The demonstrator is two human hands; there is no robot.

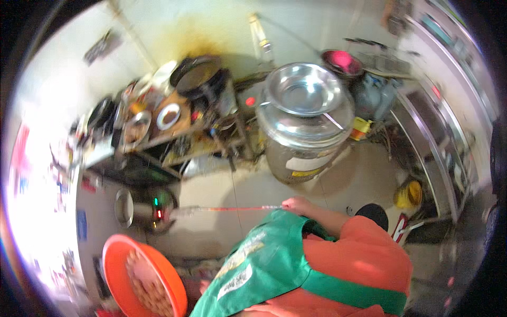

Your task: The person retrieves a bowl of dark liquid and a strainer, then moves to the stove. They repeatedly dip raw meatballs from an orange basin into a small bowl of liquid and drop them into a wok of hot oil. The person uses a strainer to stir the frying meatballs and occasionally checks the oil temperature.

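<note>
My right hand (297, 205) is closed around the end of a long thin red stick (237, 208). The stick reaches left over the tiled floor, and its pale far end is blurred, near a metal pot (125, 208) and a dark appliance with small red and green lights (157, 208). Of my left hand (204, 286) only a small patch shows, between the green apron and a large orange basin (178, 274); its fingers are hidden. The basin is tilted and holds many round pale pieces (148, 288).
A big steel drum (288, 158) with a shiny metal bowl (304, 90) on its lid stands ahead. At far left a cluttered low table (158, 138) carries a black wok (196, 74) and dishes. A metal shelf (422, 142) and a yellow bucket (408, 194) are at right.
</note>
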